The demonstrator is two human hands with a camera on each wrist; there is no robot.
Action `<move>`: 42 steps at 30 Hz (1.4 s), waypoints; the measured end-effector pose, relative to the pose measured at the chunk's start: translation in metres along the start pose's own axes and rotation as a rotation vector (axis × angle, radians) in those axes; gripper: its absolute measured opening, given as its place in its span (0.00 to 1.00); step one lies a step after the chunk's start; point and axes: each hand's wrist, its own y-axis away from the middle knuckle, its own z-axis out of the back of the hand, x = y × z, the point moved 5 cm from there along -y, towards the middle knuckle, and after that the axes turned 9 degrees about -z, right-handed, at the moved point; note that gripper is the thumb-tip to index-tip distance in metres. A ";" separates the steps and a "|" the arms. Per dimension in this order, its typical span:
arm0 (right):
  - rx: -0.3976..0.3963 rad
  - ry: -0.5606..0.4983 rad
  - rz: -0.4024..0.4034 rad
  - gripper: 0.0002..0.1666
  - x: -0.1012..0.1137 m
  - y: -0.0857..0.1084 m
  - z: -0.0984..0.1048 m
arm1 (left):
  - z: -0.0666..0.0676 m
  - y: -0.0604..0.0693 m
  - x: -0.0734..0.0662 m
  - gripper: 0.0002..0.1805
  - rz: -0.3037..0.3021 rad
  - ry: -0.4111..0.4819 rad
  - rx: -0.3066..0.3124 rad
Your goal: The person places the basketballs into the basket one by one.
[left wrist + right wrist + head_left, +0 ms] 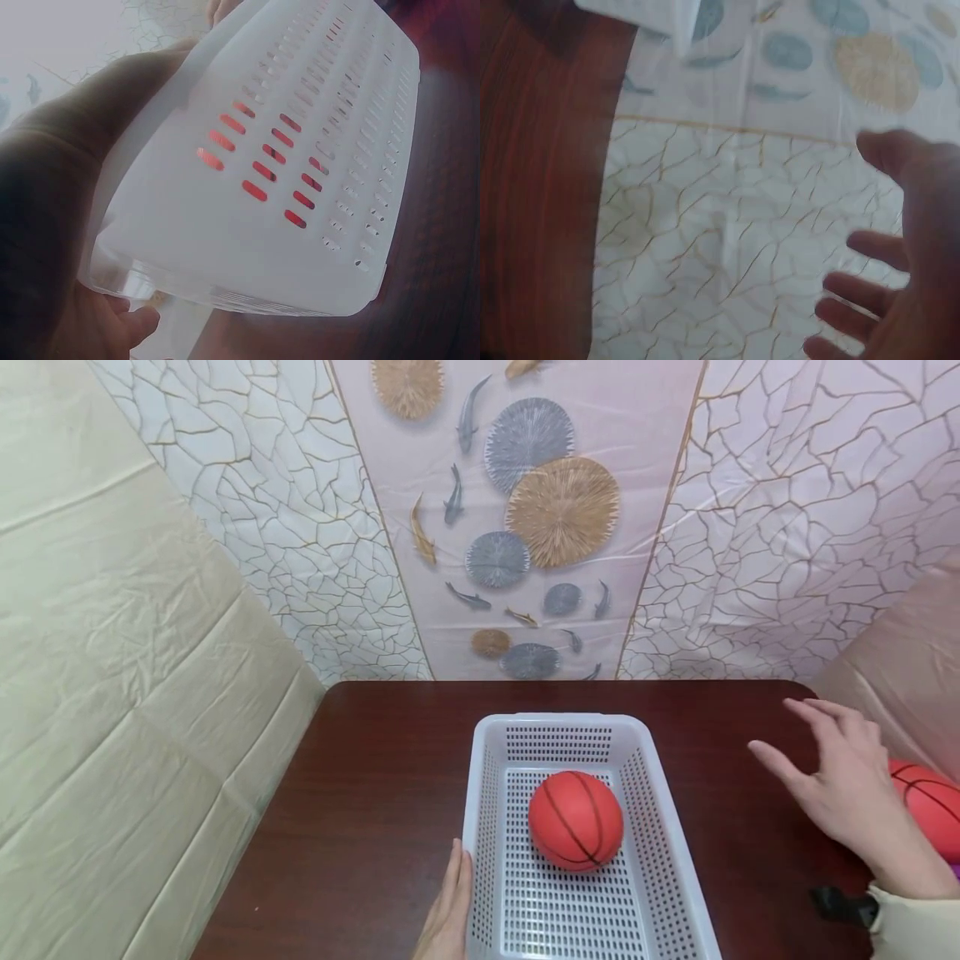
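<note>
A white perforated basket stands on the dark table, with a red ball lying inside it. The left hand lies against the basket's left side, fingers extended; in the left wrist view this hand is at the basket wall, thumb and fingers on either side of its rim. To the right of the basket the right hand hovers over the table, fingers spread and holding nothing. The right wrist view shows this hand with its fingers apart.
Another red ball is at the right edge, partly behind the right forearm, with a bit of something purple below it. The brown table ends at a patterned cloth wall. Cream cloth hangs at the left.
</note>
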 end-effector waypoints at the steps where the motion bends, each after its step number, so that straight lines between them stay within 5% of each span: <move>1: -0.007 0.017 -0.039 0.43 -0.006 -0.001 0.003 | 0.000 0.000 0.000 0.65 0.009 0.005 0.001; 9: -0.016 0.167 -0.322 0.62 -0.055 0.000 0.005 | 0.003 0.001 -0.001 0.66 0.036 0.037 0.024; 13: 0.023 0.227 -0.409 0.69 -0.079 0.009 -0.001 | 0.002 0.002 0.000 0.66 0.081 0.091 0.073; 18: 0.072 0.244 -0.483 0.72 -0.102 0.017 -0.007 | 0.000 0.003 -0.001 0.64 0.041 0.058 0.050; 31: 0.053 0.248 -0.635 0.63 -0.132 0.023 -0.011 | -0.002 0.002 -0.001 0.62 -0.039 0.025 -0.004; 42: 0.109 0.267 -0.710 0.58 -0.142 0.025 -0.011 | 0.000 0.001 -0.001 0.65 -0.011 0.062 0.010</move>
